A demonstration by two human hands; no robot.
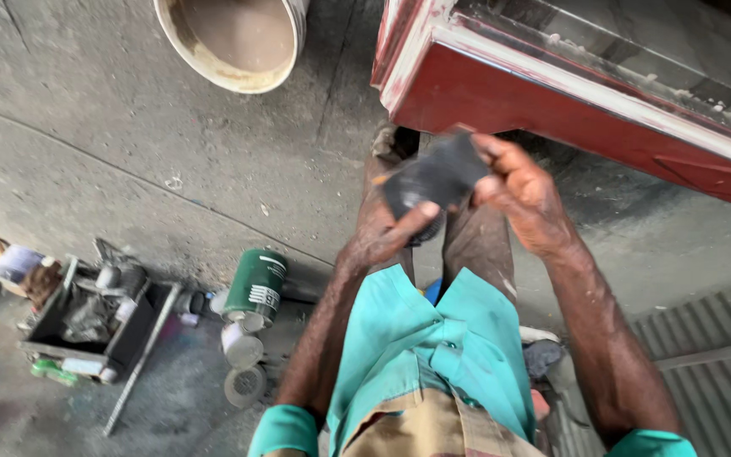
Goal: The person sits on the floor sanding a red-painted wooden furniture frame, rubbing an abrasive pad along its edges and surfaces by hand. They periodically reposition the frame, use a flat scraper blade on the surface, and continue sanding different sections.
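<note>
both hands (pixel 458 207) grip maybe sandpaper (pixel 435 178)

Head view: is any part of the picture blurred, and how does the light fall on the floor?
In the head view, the dark sheet held between the left hand and right hand is smeared by motion blur, while the green can and bucket look sharper. The light on the concrete floor is soft and even, with no hard shadows or glare.
</note>
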